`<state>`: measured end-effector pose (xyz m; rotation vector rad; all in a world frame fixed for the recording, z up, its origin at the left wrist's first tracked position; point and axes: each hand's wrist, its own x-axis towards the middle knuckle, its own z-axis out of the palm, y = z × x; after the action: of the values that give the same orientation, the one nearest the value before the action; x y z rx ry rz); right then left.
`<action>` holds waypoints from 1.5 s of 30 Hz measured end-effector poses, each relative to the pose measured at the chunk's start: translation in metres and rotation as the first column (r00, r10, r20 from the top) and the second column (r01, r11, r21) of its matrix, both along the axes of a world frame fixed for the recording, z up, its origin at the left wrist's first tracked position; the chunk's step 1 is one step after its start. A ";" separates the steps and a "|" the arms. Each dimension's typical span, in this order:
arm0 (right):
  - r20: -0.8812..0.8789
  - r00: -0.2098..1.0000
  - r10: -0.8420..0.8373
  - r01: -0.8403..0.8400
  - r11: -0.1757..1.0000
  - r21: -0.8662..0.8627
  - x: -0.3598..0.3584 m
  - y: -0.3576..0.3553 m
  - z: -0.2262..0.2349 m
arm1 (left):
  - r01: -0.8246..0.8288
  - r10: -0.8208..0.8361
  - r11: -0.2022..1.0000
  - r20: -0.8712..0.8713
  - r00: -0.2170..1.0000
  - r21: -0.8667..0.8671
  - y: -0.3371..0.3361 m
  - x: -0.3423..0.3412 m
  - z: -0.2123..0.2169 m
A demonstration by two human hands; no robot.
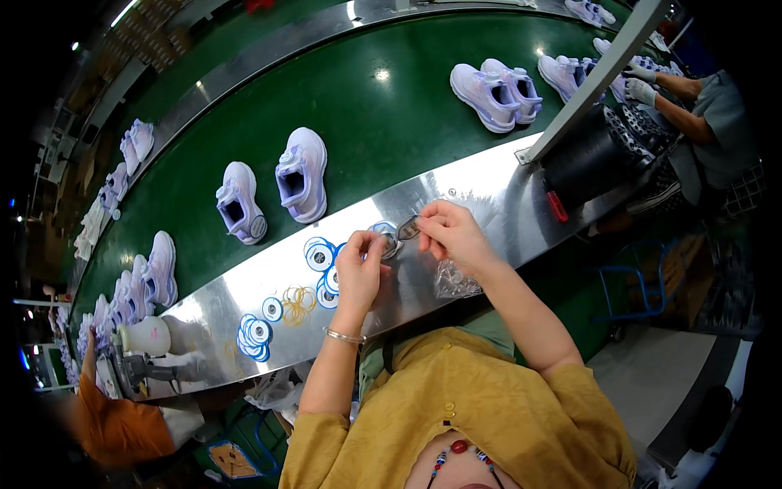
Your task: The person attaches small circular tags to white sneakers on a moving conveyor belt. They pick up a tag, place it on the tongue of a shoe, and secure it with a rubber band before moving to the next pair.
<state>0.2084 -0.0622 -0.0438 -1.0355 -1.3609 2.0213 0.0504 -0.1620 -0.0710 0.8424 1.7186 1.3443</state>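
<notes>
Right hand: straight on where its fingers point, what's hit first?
Past the dark oval tag at its fingertips, the right hand would likely meet the small round piece at the left hand's fingertips, then that hand; relative height is unclear.

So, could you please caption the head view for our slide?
Right hand pinching a dark tag beside left hand, above metal worktop.

A broad green conveyor belt [391,106] curves across the upper field. Right: a slanted metal post [599,81], a black rounded container [582,155] with a red object [557,207] near its lower edge, and a co-worker in grey [723,114] beyond. Lower left: a spray gun [163,372] with a white cup [147,336], near a co-worker in orange [126,428]. Upper left: stacked cartons [142,47].
</notes>
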 end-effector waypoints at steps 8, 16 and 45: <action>0.237 0.958 0.160 -0.212 0.953 0.214 -0.004 -0.016 0.006 | -0.005 0.183 0.978 -0.851 0.492 0.207 0.001 -0.009 -0.013; 0.356 0.929 0.095 -0.364 0.392 0.845 -0.023 -0.061 -0.014 | 0.215 -0.188 0.965 -0.176 0.966 0.149 -0.055 -0.017 0.005; 0.358 0.907 0.222 -0.373 0.819 0.436 -0.073 -0.118 -0.029 | -0.244 0.225 0.969 -0.267 0.937 -0.038 -0.135 -0.113 -0.044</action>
<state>0.1354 -0.1797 -0.0723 -0.9402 -2.1842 1.6000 -0.0623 -0.2969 -0.1147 0.8227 2.1160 1.3643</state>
